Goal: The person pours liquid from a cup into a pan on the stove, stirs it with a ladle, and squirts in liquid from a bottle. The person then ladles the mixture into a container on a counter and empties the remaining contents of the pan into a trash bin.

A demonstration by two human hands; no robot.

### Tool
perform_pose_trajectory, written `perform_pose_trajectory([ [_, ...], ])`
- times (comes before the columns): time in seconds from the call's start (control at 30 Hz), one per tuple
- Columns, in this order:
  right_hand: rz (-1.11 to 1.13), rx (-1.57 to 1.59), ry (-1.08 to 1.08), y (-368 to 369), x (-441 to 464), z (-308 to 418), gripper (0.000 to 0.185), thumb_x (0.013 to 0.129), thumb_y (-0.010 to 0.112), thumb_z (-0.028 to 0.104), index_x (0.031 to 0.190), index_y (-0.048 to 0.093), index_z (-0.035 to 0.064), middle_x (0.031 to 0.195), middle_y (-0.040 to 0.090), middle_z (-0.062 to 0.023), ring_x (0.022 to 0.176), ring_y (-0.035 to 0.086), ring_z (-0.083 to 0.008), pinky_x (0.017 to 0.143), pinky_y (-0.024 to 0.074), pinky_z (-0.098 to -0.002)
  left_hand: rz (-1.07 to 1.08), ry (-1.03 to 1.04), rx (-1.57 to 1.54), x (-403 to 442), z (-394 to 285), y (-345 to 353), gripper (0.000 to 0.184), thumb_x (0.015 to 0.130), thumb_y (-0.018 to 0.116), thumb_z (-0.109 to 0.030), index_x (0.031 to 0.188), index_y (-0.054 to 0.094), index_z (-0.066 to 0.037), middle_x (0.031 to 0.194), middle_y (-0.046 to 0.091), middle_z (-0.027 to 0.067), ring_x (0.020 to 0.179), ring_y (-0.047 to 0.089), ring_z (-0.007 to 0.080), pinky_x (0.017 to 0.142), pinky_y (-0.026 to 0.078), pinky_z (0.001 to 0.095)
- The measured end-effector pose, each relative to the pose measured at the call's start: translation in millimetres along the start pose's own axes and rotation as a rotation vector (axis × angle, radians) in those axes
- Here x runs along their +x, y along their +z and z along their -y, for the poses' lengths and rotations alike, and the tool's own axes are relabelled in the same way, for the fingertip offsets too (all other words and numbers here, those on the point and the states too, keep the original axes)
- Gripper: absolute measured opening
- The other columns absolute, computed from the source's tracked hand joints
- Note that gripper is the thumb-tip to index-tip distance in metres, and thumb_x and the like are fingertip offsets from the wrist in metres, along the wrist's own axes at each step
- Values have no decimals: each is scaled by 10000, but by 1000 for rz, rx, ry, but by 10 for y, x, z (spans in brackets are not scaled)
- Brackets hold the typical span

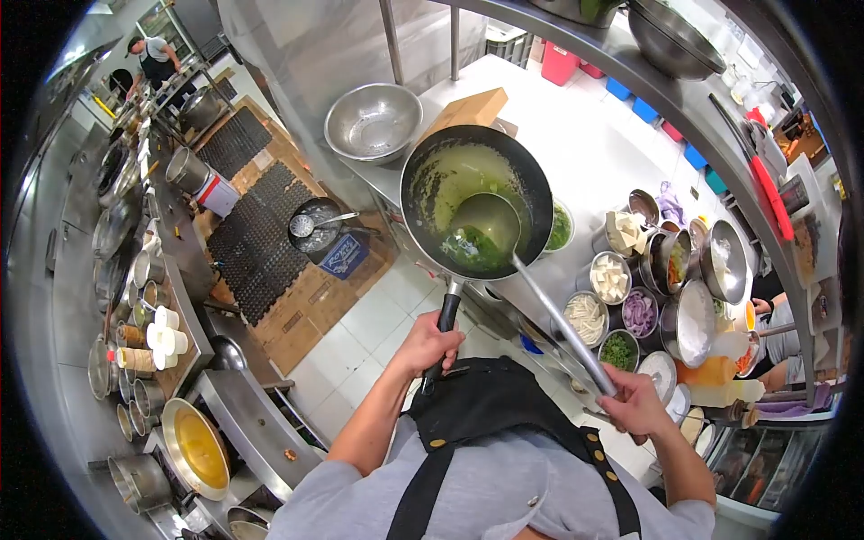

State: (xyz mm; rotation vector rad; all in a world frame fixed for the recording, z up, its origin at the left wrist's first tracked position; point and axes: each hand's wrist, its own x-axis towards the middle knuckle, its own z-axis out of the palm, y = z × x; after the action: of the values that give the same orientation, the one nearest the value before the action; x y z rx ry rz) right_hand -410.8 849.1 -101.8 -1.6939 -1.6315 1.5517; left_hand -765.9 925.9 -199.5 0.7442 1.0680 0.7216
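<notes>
My left hand [431, 346] is wrapped round the black handle of a deep dark pan [538, 193], held up over the edge of the steel counter. In my right hand [632, 405] is the long handle of a steel ladle [560, 320]. The ladle's bowl rests inside the pan, in a green liquid with darker green bits [486, 250]. Green residue coats the pan's inner wall. Right of the pan stands a small container of chopped greens [560, 227], partly hidden by the pan's rim.
A steel bowl [373, 122] stands behind the pan at left. Containers of white cubes [609, 277], purple onion [639, 311] and chopped herbs [618, 351] crowd the right. Overhead runs a steel shelf [630, 65]. At left are a pan of yellow oil [196, 444] and, farther off, another person [157, 58].
</notes>
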Motion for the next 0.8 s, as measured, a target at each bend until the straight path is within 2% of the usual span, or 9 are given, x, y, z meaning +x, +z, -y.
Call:
perform_pose_trajectory([
  [0.03,98,266,214,41,-19,109,580,828,627,-14,1381,466,60,669,563,-42,444,472,-69,393,399,-239,1,-7,19,20,3,2,183,821,617,-35,779,440,-50,545,492,39,411,496,138,360,405,302],
  [0.07,98,268,207,70,-7,174,580,828,627,-14,1381,466,60,669,563,-42,444,472,-69,393,399,-239,-2,-2,23,33,5,1,183,821,617,-35,779,440,-50,545,492,39,411,496,138,360,405,302],
  [0.13,175,685,323,115,26,275,536,823,581,-40,1347,490,25,618,507,-9,380,404,-49,324,291,-212,-12,-33,58,33,27,15,184,821,619,-41,782,440,-49,545,490,39,410,495,137,361,407,303],
  [0.3,180,821,314,141,7,397,549,825,611,27,1352,462,-10,605,490,-24,364,372,-47,308,260,-202,8,-27,-34,14,18,58,186,813,616,-25,736,449,-52,537,488,32,392,476,123,361,407,295],
  [0.4,66,838,241,58,-70,384,562,816,612,23,1356,461,-8,598,490,-34,350,363,-55,298,249,-210,6,-28,-78,-39,-3,53,186,814,617,-23,735,451,-50,537,488,31,387,475,123,363,410,293],
  [0.53,-149,699,163,-58,-136,399,575,798,602,-3,1356,464,-9,564,487,-41,335,356,-64,285,238,-221,-22,-11,-68,-61,53,-26,192,813,621,-27,722,453,-47,523,487,33,382,486,127,363,421,292],
  [0.6,-212,662,151,-76,-114,249,594,804,597,-35,1377,442,0,557,482,-26,340,370,-68,292,264,-227,-81,-24,-6,-82,21,-53,183,813,604,-15,719,451,-48,540,497,40,408,496,130,363,408,291],
  [0.7,-299,335,127,-113,-18,37,589,825,577,-66,1389,415,-23,698,566,-25,397,442,-62,348,355,-225,-127,-31,-12,-90,74,-105,181,807,607,-23,720,450,-46,542,502,46,408,495,137,366,409,295],
  [0.8,-406,226,159,13,153,-211,611,836,578,-66,1413,412,47,695,581,-10,400,429,-59,339,339,-228,-132,-34,-28,-98,98,-151,183,806,603,-19,717,447,-49,535,496,45,403,493,140,368,410,298],
])
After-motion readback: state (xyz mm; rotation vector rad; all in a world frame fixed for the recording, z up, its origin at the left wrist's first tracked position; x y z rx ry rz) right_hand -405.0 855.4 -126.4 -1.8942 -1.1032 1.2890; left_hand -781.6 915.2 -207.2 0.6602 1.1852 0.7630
